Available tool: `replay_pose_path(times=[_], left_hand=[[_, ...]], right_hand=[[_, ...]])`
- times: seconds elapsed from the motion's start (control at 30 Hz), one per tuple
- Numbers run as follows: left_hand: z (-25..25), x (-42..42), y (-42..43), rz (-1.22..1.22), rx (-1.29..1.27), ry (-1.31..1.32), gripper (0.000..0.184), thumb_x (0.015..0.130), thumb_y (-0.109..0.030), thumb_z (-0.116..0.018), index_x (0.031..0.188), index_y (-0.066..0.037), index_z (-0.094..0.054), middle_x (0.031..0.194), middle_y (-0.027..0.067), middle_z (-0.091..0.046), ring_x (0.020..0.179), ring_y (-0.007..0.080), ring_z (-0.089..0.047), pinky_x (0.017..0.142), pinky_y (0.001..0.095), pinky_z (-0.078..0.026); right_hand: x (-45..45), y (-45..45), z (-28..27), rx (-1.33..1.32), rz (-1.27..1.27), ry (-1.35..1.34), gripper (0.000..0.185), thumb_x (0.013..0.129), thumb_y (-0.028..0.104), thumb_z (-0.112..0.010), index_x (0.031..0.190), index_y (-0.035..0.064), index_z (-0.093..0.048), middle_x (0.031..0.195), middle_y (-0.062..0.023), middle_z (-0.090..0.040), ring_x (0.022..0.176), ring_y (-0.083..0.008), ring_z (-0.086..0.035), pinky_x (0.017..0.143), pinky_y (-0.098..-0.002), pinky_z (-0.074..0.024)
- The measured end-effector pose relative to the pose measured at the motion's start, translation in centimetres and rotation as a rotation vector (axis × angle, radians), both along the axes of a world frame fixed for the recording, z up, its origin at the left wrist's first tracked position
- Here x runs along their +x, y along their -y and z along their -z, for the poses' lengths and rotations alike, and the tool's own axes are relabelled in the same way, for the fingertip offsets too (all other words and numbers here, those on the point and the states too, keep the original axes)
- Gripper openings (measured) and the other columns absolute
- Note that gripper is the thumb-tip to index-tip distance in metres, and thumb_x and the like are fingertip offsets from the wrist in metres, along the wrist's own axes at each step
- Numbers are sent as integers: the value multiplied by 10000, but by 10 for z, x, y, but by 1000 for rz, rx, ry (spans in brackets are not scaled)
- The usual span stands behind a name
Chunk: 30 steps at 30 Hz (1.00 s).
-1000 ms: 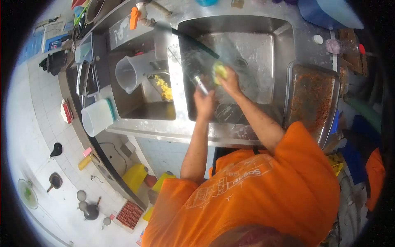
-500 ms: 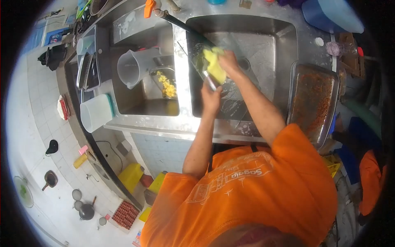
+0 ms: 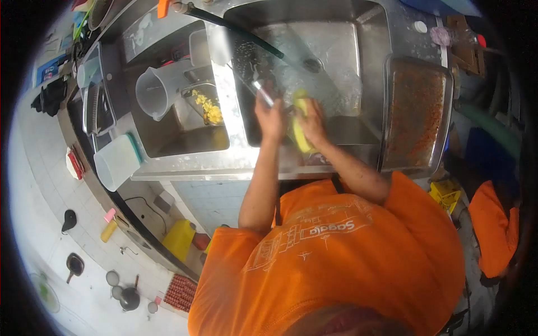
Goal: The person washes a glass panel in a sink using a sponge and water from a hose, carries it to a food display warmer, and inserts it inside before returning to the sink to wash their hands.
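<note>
Over the large sink (image 3: 343, 50), my right hand (image 3: 314, 119) grips the yellow cloth (image 3: 304, 139), now drawn nearer the front edge; my left hand (image 3: 270, 119) clasps a silver-coloured tool (image 3: 263, 93), its upper end now uncovered.

On the chest of the orange short-sleeved cloth T-shirt (image 3: 336, 274), one word in white letters can be made out; it seems to be spelled "Sagala", though its last letters are blurred. The finer white lettering (image 3: 338, 215) printed near it is too small to be read. On the blue rectangular panel (image 3: 49, 71) at the far left, no word can be deciphered.
</note>
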<state>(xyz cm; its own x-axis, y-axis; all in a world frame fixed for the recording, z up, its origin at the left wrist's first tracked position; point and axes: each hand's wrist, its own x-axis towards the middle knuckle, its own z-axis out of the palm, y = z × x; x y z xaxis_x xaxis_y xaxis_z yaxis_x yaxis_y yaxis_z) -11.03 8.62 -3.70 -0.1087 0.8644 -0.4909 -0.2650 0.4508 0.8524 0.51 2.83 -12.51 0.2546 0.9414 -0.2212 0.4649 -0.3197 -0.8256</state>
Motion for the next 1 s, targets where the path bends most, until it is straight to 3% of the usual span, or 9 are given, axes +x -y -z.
replay_pose_path(times=[0.17, 0.3, 0.4, 0.47, 0.57, 0.73, 0.83, 0.87, 1.0], left_hand=[[38, -7, 10, 34, 114, -71, 686, 859, 110, -490, 1482, -36, -242, 1469, 140, -379, 1193, 342, -559, 870, 384, -545], [10, 1, 8, -30, 36, 50, 680, 867, 105, -485, 1484, -43, -240, 1479, 129, -369, 1182, 338, -566, 877, 395, -539], [-2, 4, 4, -40, -26, -42, 605, 837, 60, -517, 1417, 29, -349, 1381, 173, -462, 1154, 307, -577, 816, 404, -603], [3, 3, 3, 11, 24, -47, 673, 858, 80, -500, 1475, -41, -258, 1458, 156, -384, 1182, 329, -561, 848, 432, -569], [20, -5, 6, 68, 38, -57, 727, 863, 86, -490, 1509, -80, -200, 1500, 157, -338, 1203, 341, -547, 840, 446, -564], [20, -8, 8, 111, 57, -124, 727, 857, 60, -502, 1506, -80, -208, 1499, 169, -335, 1220, 331, -540, 796, 439, -583], [8, -3, 6, 60, -14, -94, 727, 854, 49, -510, 1504, -75, -211, 1485, 189, -349, 1219, 326, -544, 780, 436, -591], [-7, 11, 1, -84, 7, -88, 657, 818, 41, -504, 1453, 2, -339, 1297, 175, -555, 945, 228, -636, 755, 302, -564], [-11, 13, -2, -83, -41, -166, 652, 806, 54, -501, 1442, 7, -364, 1029, 116, -629, 803, 157, -618, 632, 260, -522]], right_hand=[[-6, -23, 25, -195, 238, 100, 317, 933, 315, -573, 1108, 52, -600, 1060, -207, -591, 1025, -411, -545, 899, -491, -430], [4, 17, -34, 20, -4, -31, 339, 942, 370, -542, 1112, 87, -615, 1063, -191, -606, 986, -418, -576, 871, -507, -453], [41, 8, 73, -423, 98, 258, 445, 922, 448, -541, 1199, 102, -581, 1188, -163, -607, 1092, -396, -577, 899, -501, -472], [73, -33, 136, -740, 214, 164, 525, 914, 509, -525, 1238, 99, -564, 1263, -172, -580, 1186, -395, -533, 970, -501, -433], [59, -96, 183, -597, 308, 93, 582, 903, 548, -527, 1259, 89, -556, 1280, -180, -567, 1227, -402, -500, 1009, -508, -395], [22, -61, 70, 115, 34, 0, 548, 904, 455, -609, 1223, 13, -555, 1188, -224, -584, 1140, -387, -550, 999, -499, -407], [57, -52, 150, -189, 262, -60, 482, 898, 382, -639, 1178, -6, -579, 1037, -178, -637, 976, -311, -630, 892, -433, -483], [59, -81, 153, -322, 310, -146, 449, 886, 350, -655, 1167, 5, -589, 996, -153, -646, 935, -289, -641, 854, -412, -496], [15, -169, 127, -239, 412, -754, 319, 854, 214, -686, 1115, 45, -616, 879, -90, -664, 806, -215, -658, 729, -361, -527]])
